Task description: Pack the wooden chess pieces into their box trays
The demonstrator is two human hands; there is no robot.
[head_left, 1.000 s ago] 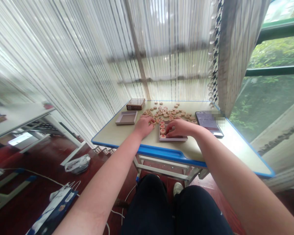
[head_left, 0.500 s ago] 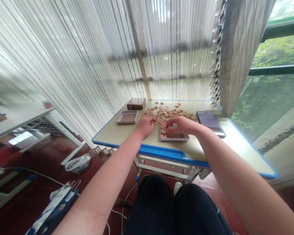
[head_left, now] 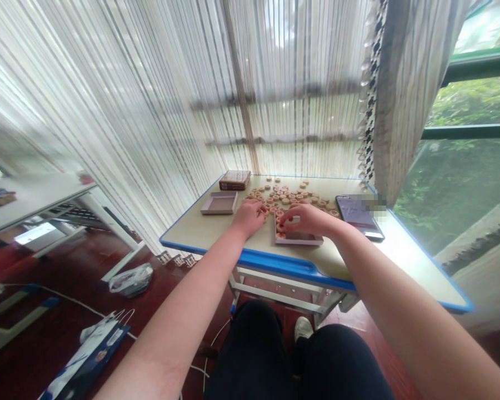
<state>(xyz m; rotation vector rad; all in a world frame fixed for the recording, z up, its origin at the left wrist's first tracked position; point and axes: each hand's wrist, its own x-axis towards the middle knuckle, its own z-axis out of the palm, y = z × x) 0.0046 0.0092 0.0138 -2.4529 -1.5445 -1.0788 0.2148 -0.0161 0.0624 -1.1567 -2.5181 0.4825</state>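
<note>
A shallow open box tray [head_left: 299,241] stands near the table's front edge, with a column of round wooden xiangqi pieces [head_left: 280,235] with red characters along its left side. My right hand [head_left: 306,218] reaches into this tray from the right. Its thumb and fingers are bent together around a piece in the column, which they partly hide. Left of the tray, my left hand [head_left: 249,218] rests low on the table, fingers curled over a piece at their tips. Beyond both hands lie many loose xiangqi pieces [head_left: 284,200], spread over the table.
A second shallow tray [head_left: 219,211] and a brown box [head_left: 234,180] stand at the table's left back. A tablet-like device [head_left: 359,218] lies on the right. Curtains [head_left: 300,111] hang behind the table [head_left: 200,236]. Bags [head_left: 131,279] and cables are on the floor at left.
My right hand has shifted left within the tray, and its fingers now cover more of the red-marked pieces. My left hand stays almost in place. The whole view has shifted slightly.
</note>
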